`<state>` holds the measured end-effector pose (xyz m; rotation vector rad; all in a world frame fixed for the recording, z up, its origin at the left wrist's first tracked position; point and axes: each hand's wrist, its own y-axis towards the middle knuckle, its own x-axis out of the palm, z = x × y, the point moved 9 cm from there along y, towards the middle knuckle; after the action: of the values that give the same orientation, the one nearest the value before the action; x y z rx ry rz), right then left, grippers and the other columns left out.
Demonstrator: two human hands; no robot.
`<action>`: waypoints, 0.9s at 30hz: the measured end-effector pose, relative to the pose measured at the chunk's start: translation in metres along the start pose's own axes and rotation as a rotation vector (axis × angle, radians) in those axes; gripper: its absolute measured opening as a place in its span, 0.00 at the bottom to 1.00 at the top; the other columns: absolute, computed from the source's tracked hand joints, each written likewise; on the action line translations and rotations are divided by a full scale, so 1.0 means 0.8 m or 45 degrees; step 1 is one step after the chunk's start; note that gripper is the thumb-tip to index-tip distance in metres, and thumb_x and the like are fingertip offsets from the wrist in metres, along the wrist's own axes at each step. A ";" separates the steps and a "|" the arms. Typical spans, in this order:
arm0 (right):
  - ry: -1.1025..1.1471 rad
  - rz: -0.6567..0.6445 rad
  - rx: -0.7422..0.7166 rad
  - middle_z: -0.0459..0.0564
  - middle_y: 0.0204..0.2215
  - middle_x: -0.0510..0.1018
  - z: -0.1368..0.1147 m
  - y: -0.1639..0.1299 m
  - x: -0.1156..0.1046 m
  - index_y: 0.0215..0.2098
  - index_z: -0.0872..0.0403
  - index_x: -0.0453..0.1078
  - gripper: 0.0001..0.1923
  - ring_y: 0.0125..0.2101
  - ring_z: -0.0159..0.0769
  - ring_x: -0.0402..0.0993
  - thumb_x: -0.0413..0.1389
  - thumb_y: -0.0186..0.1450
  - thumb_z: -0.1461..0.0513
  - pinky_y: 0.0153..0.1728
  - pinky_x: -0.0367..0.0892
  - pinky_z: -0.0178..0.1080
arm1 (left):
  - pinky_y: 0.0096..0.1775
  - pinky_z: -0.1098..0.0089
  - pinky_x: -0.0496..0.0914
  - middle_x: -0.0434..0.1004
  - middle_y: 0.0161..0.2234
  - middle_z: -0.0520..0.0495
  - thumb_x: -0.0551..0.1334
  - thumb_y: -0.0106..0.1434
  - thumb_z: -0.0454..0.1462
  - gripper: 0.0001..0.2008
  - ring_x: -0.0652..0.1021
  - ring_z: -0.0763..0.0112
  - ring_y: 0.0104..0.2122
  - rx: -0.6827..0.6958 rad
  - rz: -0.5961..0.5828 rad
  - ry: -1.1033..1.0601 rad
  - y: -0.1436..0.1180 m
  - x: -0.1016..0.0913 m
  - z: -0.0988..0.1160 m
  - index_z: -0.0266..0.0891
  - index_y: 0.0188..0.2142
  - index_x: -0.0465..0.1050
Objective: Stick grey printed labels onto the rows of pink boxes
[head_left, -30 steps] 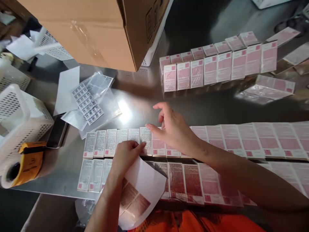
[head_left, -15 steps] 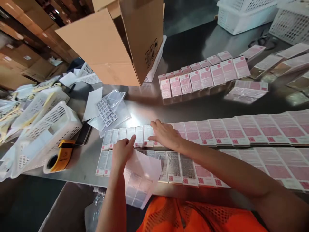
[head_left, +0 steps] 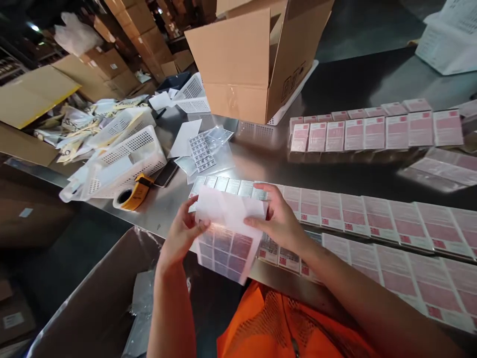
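Between my hands hangs a sheet of clear stickers (head_left: 227,246) on white backing, its upper part a blank white strip. My left hand (head_left: 182,231) pinches the sheet's left edge with thumb and fingers. On the opposite edge, my right hand (head_left: 278,219) grips it, thumb in front. Behind and below the sheet run two rows of small flat boxes with pink and white print; the back row (head_left: 331,211) passes just beyond my hands, and the front row (head_left: 372,263) is partly covered by the sheet and my right forearm.
A third group of pink boxes (head_left: 354,134) stands farther back. An open carton (head_left: 238,64) rests on a white basket. At left lie a tape roll (head_left: 134,193), a phone (head_left: 166,173), a label sheet (head_left: 202,151) and a white basket (head_left: 137,159). A bin (head_left: 93,293) stands below the table edge.
My right hand has left the back row of boxes and now holds the sticker sheet's right edge. The sheet has been raised and spread between both hands. The view has swung left.
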<state>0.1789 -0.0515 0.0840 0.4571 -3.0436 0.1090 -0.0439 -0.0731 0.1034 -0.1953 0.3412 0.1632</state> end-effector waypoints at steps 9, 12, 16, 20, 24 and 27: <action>-0.133 -0.116 -0.136 0.53 0.52 0.75 -0.002 -0.027 0.019 0.60 0.48 0.65 0.29 0.42 0.38 0.78 0.63 0.61 0.59 0.41 0.76 0.40 | 0.38 0.73 0.75 0.80 0.42 0.47 0.71 0.53 0.43 0.33 0.80 0.67 0.38 0.106 0.213 -0.194 -0.048 -0.024 -0.023 0.45 0.58 0.67; -0.220 0.029 -0.261 0.49 0.41 0.81 -0.011 -0.031 0.008 0.58 0.48 0.68 0.27 0.35 0.36 0.78 0.64 0.60 0.62 0.36 0.77 0.38 | 0.40 0.71 0.76 0.82 0.42 0.46 0.75 0.46 0.41 0.31 0.81 0.64 0.38 0.047 0.049 -0.213 -0.048 -0.017 -0.025 0.41 0.51 0.75; -0.454 0.121 -0.489 0.48 0.35 0.82 -0.035 -0.039 0.002 0.50 0.48 0.75 0.20 0.33 0.36 0.78 0.65 0.59 0.65 0.34 0.75 0.36 | 0.35 0.72 0.76 0.82 0.29 0.49 0.75 0.47 0.41 0.31 0.81 0.68 0.29 -0.057 0.062 -0.138 -0.052 -0.020 -0.031 0.39 0.52 0.75; -0.669 0.194 -0.543 0.47 0.28 0.77 -0.049 -0.047 -0.004 0.40 0.51 0.78 0.12 0.26 0.33 0.72 0.67 0.57 0.65 0.26 0.70 0.35 | 0.28 0.73 0.71 0.77 0.22 0.52 0.73 0.49 0.43 0.19 0.75 0.72 0.23 0.041 0.167 0.192 -0.055 -0.030 -0.020 0.40 0.41 0.79; -0.696 0.199 -0.614 0.49 0.32 0.74 -0.063 -0.053 -0.006 0.31 0.53 0.77 0.03 0.33 0.35 0.73 0.65 0.59 0.66 0.32 0.69 0.36 | 0.35 0.73 0.69 0.74 0.31 0.50 0.73 0.50 0.40 0.07 0.75 0.70 0.32 0.378 0.180 0.306 -0.057 -0.032 0.020 0.42 0.29 0.79; -0.505 0.059 -0.507 0.45 0.28 0.78 -0.057 -0.049 0.003 0.30 0.52 0.75 0.03 0.30 0.31 0.74 0.64 0.60 0.65 0.30 0.68 0.33 | 0.41 0.71 0.70 0.75 0.40 0.48 0.70 0.54 0.37 0.08 0.76 0.67 0.41 0.419 0.005 0.023 -0.053 -0.020 0.029 0.40 0.25 0.73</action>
<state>0.1907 -0.0860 0.1322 0.4155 -3.3248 -0.6496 -0.0434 -0.1112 0.1369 0.1292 0.3817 0.1074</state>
